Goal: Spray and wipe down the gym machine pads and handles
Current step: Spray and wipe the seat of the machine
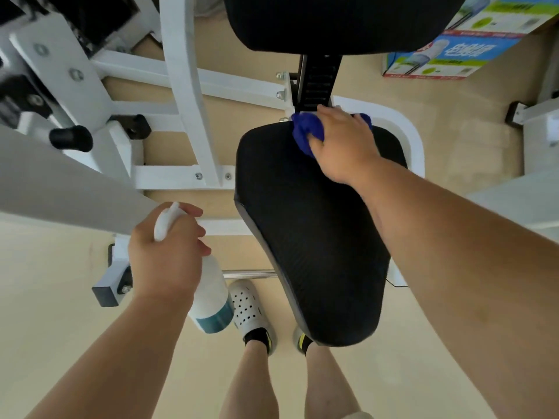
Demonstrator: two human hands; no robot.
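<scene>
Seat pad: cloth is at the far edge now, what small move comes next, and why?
Probably draw the right hand with the blue cloth back toward you along the seat pad. The cloth sits at the pad's far end, with the rest lying bare ahead of the wipe.

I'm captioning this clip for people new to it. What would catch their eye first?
The big black seat pad fills the middle, with the right hand pressing a bright blue cloth onto its far end. At lower left, the left hand grips a white spray bottle beside the white machine frame.
</scene>
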